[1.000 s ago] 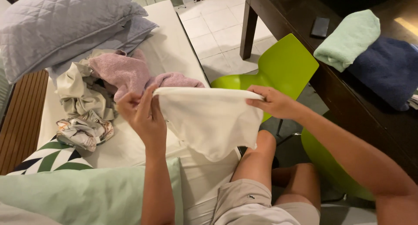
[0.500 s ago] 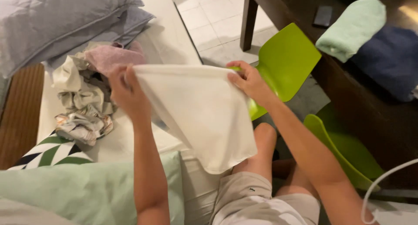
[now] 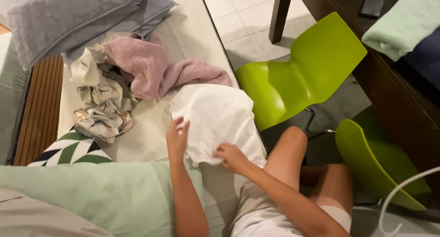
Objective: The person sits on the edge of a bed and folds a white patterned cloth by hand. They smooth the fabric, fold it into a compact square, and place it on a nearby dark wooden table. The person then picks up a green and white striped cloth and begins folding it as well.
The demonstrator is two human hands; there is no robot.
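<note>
My left hand [image 3: 178,137] lies flat and open on the near left edge of the white cloth [image 3: 215,120], which is spread on the bed [image 3: 192,40]. My right hand [image 3: 231,157] pinches the cloth's near edge; its fingertips are tucked under, so I can't see the grip fully. Far left sit a pink towel [image 3: 156,67] and a crumpled beige heap [image 3: 98,88], partly overlapping. A mint pillow [image 3: 91,191] covers the near bed. A green chair [image 3: 302,72] stands right, just beside the bed.
</note>
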